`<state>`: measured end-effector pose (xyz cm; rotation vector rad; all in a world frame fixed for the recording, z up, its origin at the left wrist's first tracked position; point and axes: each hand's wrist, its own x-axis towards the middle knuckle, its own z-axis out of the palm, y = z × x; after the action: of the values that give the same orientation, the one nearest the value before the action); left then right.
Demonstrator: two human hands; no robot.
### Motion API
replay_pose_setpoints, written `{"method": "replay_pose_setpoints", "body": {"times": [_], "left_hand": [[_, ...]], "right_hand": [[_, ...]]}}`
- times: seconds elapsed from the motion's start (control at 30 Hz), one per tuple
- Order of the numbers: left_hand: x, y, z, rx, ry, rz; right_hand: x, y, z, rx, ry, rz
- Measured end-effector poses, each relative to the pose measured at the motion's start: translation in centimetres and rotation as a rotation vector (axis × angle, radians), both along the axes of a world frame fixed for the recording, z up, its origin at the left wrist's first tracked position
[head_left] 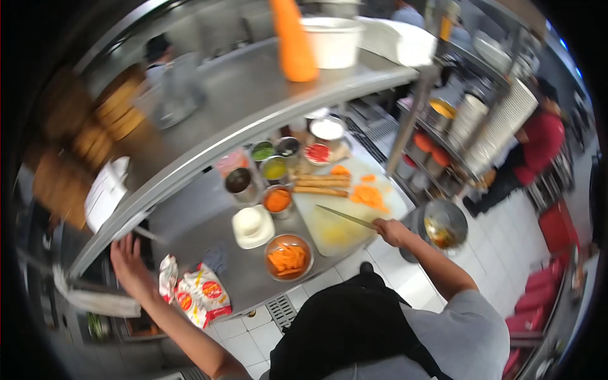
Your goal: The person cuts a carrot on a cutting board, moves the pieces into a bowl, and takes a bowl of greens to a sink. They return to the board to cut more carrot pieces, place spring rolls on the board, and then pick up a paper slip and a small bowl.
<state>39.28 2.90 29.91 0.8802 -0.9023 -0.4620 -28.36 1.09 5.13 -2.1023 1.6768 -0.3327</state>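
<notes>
My right hand (394, 232) is closed round the handle of a long knife (347, 217), whose blade lies over a white cutting board (329, 237). Orange slices (369, 196) and long brown sticks (321, 183) are at the board's far side. Off to the left, my left hand (131, 265) has its fingers apart and holds nothing, near the steel counter's left edge. Red-and-white packages (201, 294) lie close to it. A metal bowl of orange pieces (288, 258) sits between the packages and the board, with a white square container (253, 227) behind it.
Tins of food (240, 183) stand behind the board. A raised steel shelf (234, 88) crosses above, holding an orange bottle (295, 44) and a white tub (330, 41). A waste bin (443, 225) stands at the right. A person in red (543, 139) is further right; others are behind.
</notes>
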Motion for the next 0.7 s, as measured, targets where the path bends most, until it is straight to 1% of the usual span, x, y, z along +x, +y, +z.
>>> {"method": "replay_pose_setpoints", "body": {"times": [0.03, 0.07, 0.13, 0.2, 0.23, 0.27, 0.3, 0.33, 0.37, 0.4, 0.43, 0.47, 0.53, 0.6, 0.63, 0.67, 0.7], "left_hand": [[-2.1, 0.7, 0.3, 0.057, -0.080, 0.181], [-2.4, 0.8, -0.8, 0.089, -0.089, 0.289], [-4.2, 0.7, -4.0, 0.120, -0.115, 0.455], [-6.3, 0.2, -8.3, 0.154, -0.241, 0.435], [-7.9, -0.8, -10.9, 0.187, -0.280, 0.351], [-10.4, -1.5, -12.4, 0.217, -0.317, 0.269], [-13.3, -2.2, -14.1, 0.176, -0.441, 0.189], [-17.6, -2.9, -14.3, 0.134, -0.564, 0.110], [-21.5, -3.4, -13.9, 0.156, -0.590, -0.044], [-24.4, -4.1, -14.0, 0.361, -0.576, -0.259], [-26.8, -6.0, -15.2, 0.342, -0.705, -0.378], [-29.2, -8.3, -16.8, 0.317, -0.835, -0.497], [-33.7, -12.1, -18.7, 0.360, -1.101, -0.545], [-36.8, -17.6, -22.6, 0.335, -1.340, -0.542], [-38.0, -20.0, -24.2, 0.324, -1.346, -0.554], [-39.0, -22.3, -25.5, 0.373, -1.523, -0.542], [-39.5, -23.9, -26.0, 0.421, -1.702, -0.523]], "right_hand": [[0.1, 0.4, 0.2, 0.067, -0.113, -0.046], [0.4, 1.2, 1.0, 0.046, -0.186, -0.045], [0.2, 2.3, 0.8, 0.066, -0.207, -0.049], [0.0, 4.0, 1.9, 0.101, -0.235, -0.099], [-0.2, 4.7, 2.4, 0.128, -0.262, -0.128], [-0.7, 5.4, 2.3, 0.129, -0.259, -0.143], [-1.1, 6.2, 2.2, 0.150, -0.310, -0.196], [-1.5, 6.8, 2.1, 0.170, -0.363, -0.249], [-1.8, 7.3, 2.3, 0.171, -0.362, -0.261], [-2.2, 7.7, 2.7, 0.209, -0.378, -0.334], [-2.5, 8.2, 2.9, 0.246, -0.394, -0.408], [-2.9, 8.5, 2.5, 0.241, -0.396, -0.423], [-3.5, 8.8, 1.2, 0.162, -0.398, -0.439], [-2.7, 9.3, 1.5, 0.147, -0.397, -0.446], [-2.0, 9.6, 1.6, 0.142, -0.392, -0.442], [-1.5, 9.8, 0.9, 0.127, -0.397, -0.423], [-0.6, 10.1, 1.4, 0.144, -0.423, -0.418]]}}
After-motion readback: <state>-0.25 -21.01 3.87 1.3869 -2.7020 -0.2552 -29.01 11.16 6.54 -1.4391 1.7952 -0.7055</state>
